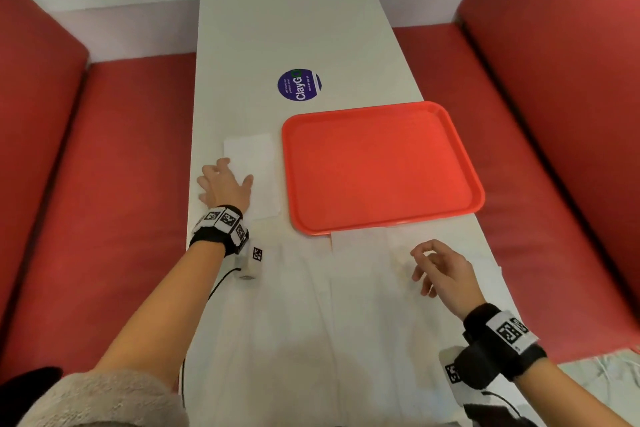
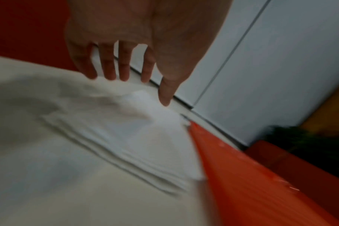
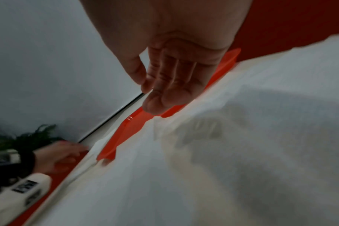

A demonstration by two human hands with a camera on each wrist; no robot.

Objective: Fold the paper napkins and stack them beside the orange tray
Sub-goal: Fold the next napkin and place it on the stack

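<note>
A stack of folded white napkins point(image 1: 254, 163) point(image 2: 126, 137) lies on the white table just left of the orange tray point(image 1: 381, 167) point(image 2: 242, 183) point(image 3: 130, 126). My left hand point(image 1: 228, 175) point(image 2: 124, 71) is at the stack's left edge, fingers spread and fairly straight, tips down by the paper, holding nothing. Unfolded white napkins point(image 1: 311, 305) point(image 3: 242, 137) lie flat across the near part of the table, one edge tucked under the tray's front rim. My right hand point(image 1: 424, 264) point(image 3: 151, 94) hovers over them near the tray's front, fingers loosely curled and empty.
A round blue sticker point(image 1: 299, 84) sits on the table beyond the tray. Red padded benches point(image 1: 104, 184) run along both long sides of the narrow table point(image 1: 277, 28). The tray's right edge overhangs the table a little. A dark green plant point(image 3: 29, 137) stands by the far wall.
</note>
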